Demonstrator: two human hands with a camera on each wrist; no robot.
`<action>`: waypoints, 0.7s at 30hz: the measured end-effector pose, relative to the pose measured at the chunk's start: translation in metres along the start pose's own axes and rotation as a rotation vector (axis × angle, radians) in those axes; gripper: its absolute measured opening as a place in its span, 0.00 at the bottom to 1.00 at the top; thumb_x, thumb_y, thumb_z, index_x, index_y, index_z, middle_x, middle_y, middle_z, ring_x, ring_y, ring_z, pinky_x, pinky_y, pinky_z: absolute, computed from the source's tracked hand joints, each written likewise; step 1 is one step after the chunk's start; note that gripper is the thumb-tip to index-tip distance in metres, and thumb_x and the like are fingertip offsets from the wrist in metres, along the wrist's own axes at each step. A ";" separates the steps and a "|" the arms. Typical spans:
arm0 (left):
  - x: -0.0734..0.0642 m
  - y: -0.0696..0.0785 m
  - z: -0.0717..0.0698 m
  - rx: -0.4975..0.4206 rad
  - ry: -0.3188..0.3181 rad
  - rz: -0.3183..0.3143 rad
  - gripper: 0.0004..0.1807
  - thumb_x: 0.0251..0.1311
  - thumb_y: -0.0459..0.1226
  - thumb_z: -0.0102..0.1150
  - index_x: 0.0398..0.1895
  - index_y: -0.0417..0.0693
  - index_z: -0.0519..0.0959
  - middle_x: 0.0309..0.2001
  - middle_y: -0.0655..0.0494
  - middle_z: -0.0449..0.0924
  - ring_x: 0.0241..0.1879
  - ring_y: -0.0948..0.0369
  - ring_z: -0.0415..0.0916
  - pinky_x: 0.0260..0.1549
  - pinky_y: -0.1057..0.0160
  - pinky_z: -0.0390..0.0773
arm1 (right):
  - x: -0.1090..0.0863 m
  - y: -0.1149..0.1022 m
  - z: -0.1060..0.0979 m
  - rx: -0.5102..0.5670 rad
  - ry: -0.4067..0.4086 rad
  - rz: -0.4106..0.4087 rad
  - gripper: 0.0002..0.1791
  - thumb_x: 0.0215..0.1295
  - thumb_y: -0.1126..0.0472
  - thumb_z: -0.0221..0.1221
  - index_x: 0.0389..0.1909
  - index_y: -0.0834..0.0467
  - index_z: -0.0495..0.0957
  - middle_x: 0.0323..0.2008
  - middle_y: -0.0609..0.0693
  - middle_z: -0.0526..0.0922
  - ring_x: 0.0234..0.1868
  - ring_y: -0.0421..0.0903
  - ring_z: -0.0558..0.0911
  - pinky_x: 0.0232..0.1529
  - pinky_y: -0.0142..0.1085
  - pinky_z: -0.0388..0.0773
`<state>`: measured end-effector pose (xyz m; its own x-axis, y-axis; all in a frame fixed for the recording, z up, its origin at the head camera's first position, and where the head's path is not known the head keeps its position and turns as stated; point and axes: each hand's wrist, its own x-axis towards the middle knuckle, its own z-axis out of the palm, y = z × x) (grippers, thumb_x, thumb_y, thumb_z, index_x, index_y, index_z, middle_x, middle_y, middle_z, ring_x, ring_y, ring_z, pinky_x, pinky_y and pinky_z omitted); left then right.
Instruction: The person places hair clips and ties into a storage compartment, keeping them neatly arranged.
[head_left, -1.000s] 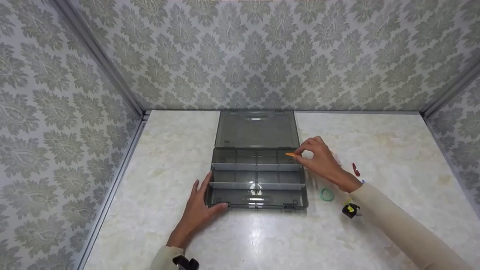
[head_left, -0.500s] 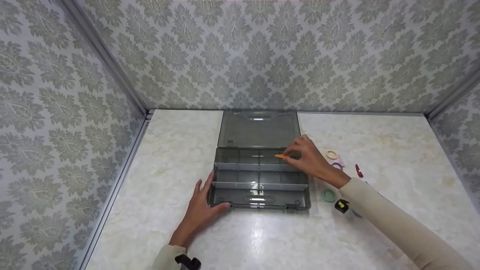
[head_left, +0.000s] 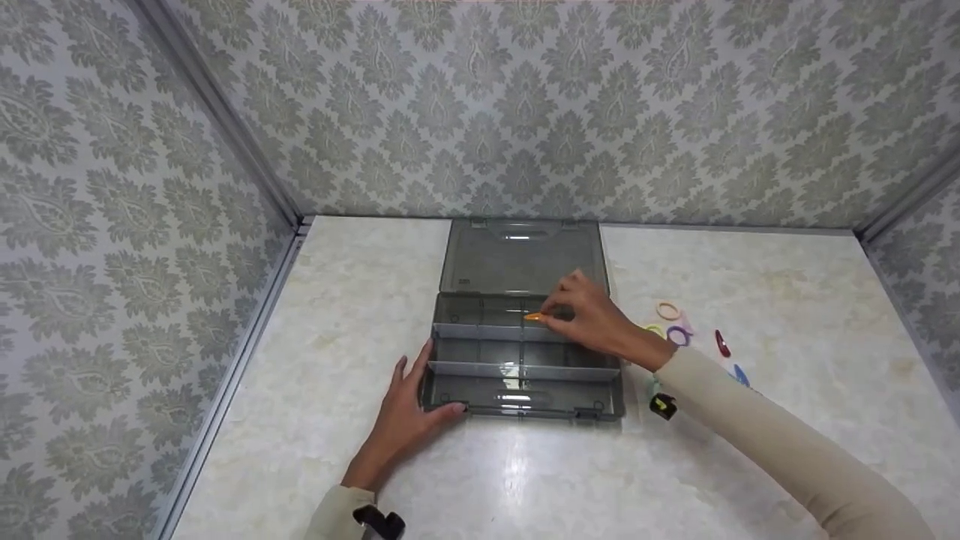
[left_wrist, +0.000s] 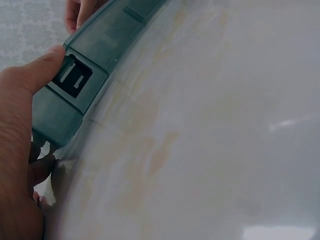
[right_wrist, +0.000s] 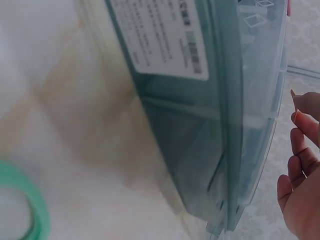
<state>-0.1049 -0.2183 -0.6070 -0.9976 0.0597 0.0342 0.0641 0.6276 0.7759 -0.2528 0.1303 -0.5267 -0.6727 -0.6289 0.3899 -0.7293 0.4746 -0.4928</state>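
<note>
Over the back row of a grey see-through compartment box, my right hand pinches an orange hair clip between thumb and fingertips. The right wrist view catches this hand at the right edge, with the clip seen as a thin sliver. My left hand holds the box by its front left corner. In the left wrist view its thumb lies on the front wall beside a dark latch slot, with other fingers at the side. Two pale dividers split the box into rows.
The lid lies folded back against the patterned wall. Right of the box lie a peach ring, a purple ring, a red hair clip and a blue clip. A green ring sits partly under the right arm.
My right hand has moved left with the orange hair clip, from the box's right end to the middle of the back row. The left hand stays at the corner.
</note>
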 end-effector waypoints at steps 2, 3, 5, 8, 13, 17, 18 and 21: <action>0.000 0.000 0.000 0.000 -0.001 0.000 0.65 0.57 0.65 0.80 0.92 0.66 0.52 0.87 0.33 0.52 0.86 0.29 0.44 0.69 0.18 0.63 | 0.003 -0.004 0.004 -0.001 -0.013 -0.003 0.05 0.72 0.61 0.75 0.41 0.59 0.92 0.38 0.56 0.82 0.40 0.54 0.74 0.57 0.62 0.76; 0.000 0.000 0.000 -0.001 -0.002 -0.001 0.65 0.57 0.65 0.80 0.92 0.66 0.52 0.87 0.33 0.52 0.86 0.29 0.44 0.70 0.18 0.63 | 0.004 -0.005 0.006 -0.005 -0.012 -0.012 0.05 0.71 0.61 0.75 0.41 0.59 0.92 0.38 0.56 0.82 0.40 0.54 0.74 0.58 0.60 0.76; 0.000 0.000 0.000 -0.004 -0.001 -0.003 0.64 0.57 0.65 0.80 0.92 0.67 0.52 0.87 0.34 0.53 0.86 0.30 0.44 0.70 0.19 0.63 | 0.007 -0.008 0.011 -0.010 -0.009 -0.033 0.05 0.71 0.61 0.75 0.41 0.59 0.92 0.38 0.56 0.82 0.41 0.54 0.74 0.56 0.58 0.76; 0.000 0.001 0.000 -0.012 -0.004 0.004 0.64 0.57 0.64 0.80 0.92 0.66 0.53 0.87 0.35 0.54 0.86 0.30 0.44 0.70 0.19 0.62 | 0.011 -0.012 0.017 -0.025 -0.010 -0.047 0.05 0.71 0.60 0.75 0.40 0.59 0.92 0.39 0.55 0.83 0.43 0.55 0.75 0.55 0.56 0.75; 0.001 0.001 0.000 -0.008 -0.009 -0.016 0.64 0.57 0.65 0.80 0.92 0.67 0.52 0.87 0.37 0.53 0.86 0.30 0.43 0.71 0.19 0.62 | 0.018 -0.021 0.025 -0.034 -0.016 -0.051 0.06 0.71 0.60 0.75 0.40 0.59 0.92 0.40 0.54 0.84 0.43 0.54 0.75 0.50 0.54 0.75; 0.001 0.001 0.001 0.011 -0.012 -0.035 0.65 0.56 0.66 0.80 0.92 0.68 0.52 0.87 0.33 0.52 0.86 0.30 0.44 0.71 0.20 0.63 | 0.025 -0.027 0.029 -0.036 -0.030 -0.055 0.07 0.71 0.59 0.76 0.40 0.59 0.92 0.40 0.53 0.84 0.43 0.53 0.75 0.49 0.53 0.75; 0.001 0.001 0.001 0.014 -0.011 -0.035 0.65 0.56 0.66 0.80 0.92 0.68 0.52 0.87 0.33 0.52 0.86 0.29 0.45 0.71 0.20 0.63 | 0.026 -0.029 0.030 -0.033 -0.038 -0.050 0.07 0.72 0.58 0.75 0.40 0.59 0.92 0.40 0.53 0.84 0.44 0.53 0.75 0.49 0.53 0.75; 0.001 0.000 0.001 0.021 0.001 -0.014 0.65 0.56 0.64 0.81 0.92 0.65 0.53 0.86 0.34 0.54 0.85 0.29 0.45 0.70 0.20 0.64 | 0.031 -0.032 0.031 -0.029 -0.054 -0.038 0.07 0.73 0.57 0.74 0.41 0.57 0.92 0.41 0.53 0.83 0.45 0.53 0.75 0.50 0.53 0.75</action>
<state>-0.1061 -0.2171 -0.6076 -0.9985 0.0497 0.0244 0.0507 0.6443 0.7631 -0.2465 0.0765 -0.5229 -0.6371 -0.6789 0.3649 -0.7582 0.4670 -0.4549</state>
